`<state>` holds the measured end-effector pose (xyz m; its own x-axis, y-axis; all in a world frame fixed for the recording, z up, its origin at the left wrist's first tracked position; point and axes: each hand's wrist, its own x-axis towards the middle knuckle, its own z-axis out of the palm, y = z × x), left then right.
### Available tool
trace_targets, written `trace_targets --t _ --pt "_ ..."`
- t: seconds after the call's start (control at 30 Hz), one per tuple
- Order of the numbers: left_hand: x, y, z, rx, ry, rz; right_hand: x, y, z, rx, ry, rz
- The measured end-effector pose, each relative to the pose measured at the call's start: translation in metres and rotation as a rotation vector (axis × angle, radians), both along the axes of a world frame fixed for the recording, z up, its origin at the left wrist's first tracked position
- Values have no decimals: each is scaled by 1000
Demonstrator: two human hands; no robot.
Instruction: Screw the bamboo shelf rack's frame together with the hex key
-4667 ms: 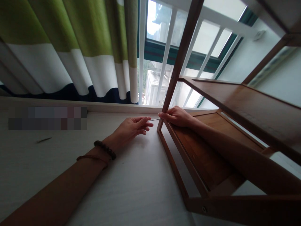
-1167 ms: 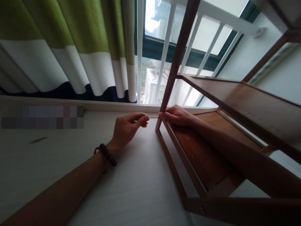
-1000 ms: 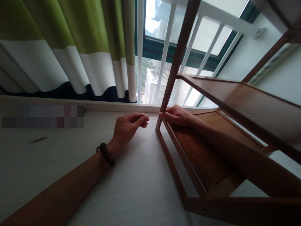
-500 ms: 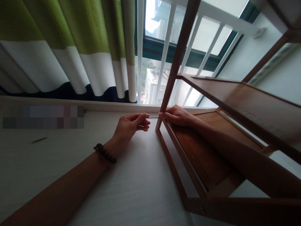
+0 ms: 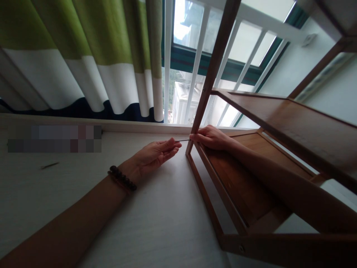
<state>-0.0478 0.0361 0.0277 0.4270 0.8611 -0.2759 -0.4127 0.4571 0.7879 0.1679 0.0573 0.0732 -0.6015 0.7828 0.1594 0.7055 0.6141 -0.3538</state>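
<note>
My left hand [image 5: 156, 154], wearing a dark bead bracelet [image 5: 122, 178], pinches a thin metal rod that looks like a hex key [image 5: 183, 140]. The rod runs level from thumb and fingers to the front post [image 5: 205, 82] of a brown wooden shelf rack [image 5: 251, 104]; its far end is hidden at the post. My right hand [image 5: 210, 137] is closed around the same post, near the corner of the lower board [image 5: 240, 178], with its fingertips close to where the rod meets the wood. The right forearm reaches in between the lower and middle boards.
A small thin dark object [image 5: 50, 165] lies on the pale surface [image 5: 134, 230] at the left, below a blurred-out patch. Behind are a green, white and navy curtain [image 5: 117, 82] and a window with white bars [image 5: 198, 56]. A bolt head [image 5: 241, 248] shows on the rack's near rail.
My left hand has rolled about the rod, its palm turning upward and its fingers stretching toward the post. My right hand keeps its place on the post.
</note>
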Motion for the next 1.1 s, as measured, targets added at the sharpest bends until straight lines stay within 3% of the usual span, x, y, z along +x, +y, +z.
trace_targets --t 0.27,0.63,0.7,0.8,0.9,1.0,1.1 --pt "-8 4 1 71 120 -114 -1 -1 1 5 -7 -14" --pt "-12 1 6 525 512 -138 -1 2 -1 13 -9 -17" --pt "-11 0 3 639 586 -50 0 2 -2 13 -2 -19" --pt "-13 0 -1 948 777 97 0 2 -2 12 5 -16" --pt "-17 0 -3 1158 905 123 0 2 -2 5 2 -10" --pt "-18 0 -3 1101 875 128 0 2 -2 0 0 -8" --pt "-14 1 -3 850 710 69 0 2 -2 3 -1 -12"
